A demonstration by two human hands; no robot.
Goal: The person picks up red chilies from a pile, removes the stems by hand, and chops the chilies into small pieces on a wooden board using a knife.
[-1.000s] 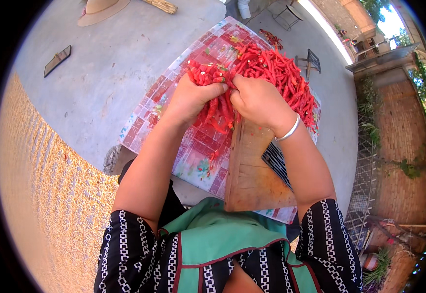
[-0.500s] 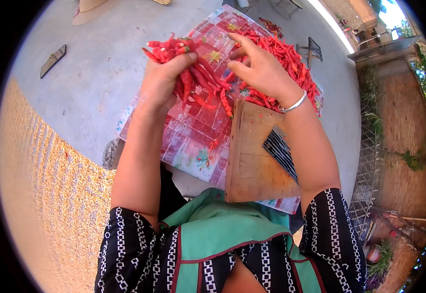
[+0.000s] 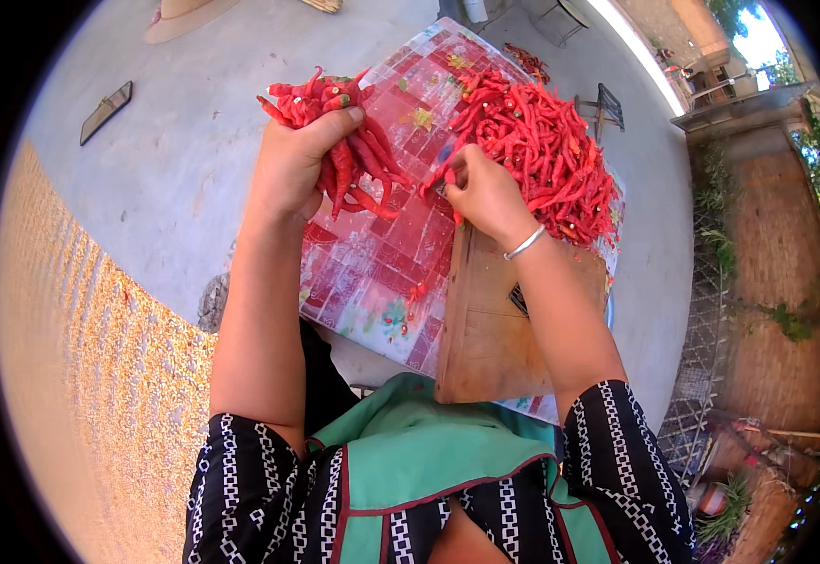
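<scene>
Red chillies (image 3: 342, 167) in 2 hands (image 3: 288, 164)

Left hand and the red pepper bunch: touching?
Touching: the head view shows the left hand clasping the red pepper bunch, thumb lying across it.

Gripping a bunch of red chillies (image 3: 358, 164) in the left hand (image 3: 289, 162), between ten and eleven o'clock. Pinching loose chillies (image 3: 435, 180) with the right hand (image 3: 487, 193) at one o'clock, beside a large chilli heap (image 3: 551, 155) on a patterned tabletop (image 3: 363, 273), with a wooden board (image 3: 499, 343) at four o'clock.
</scene>
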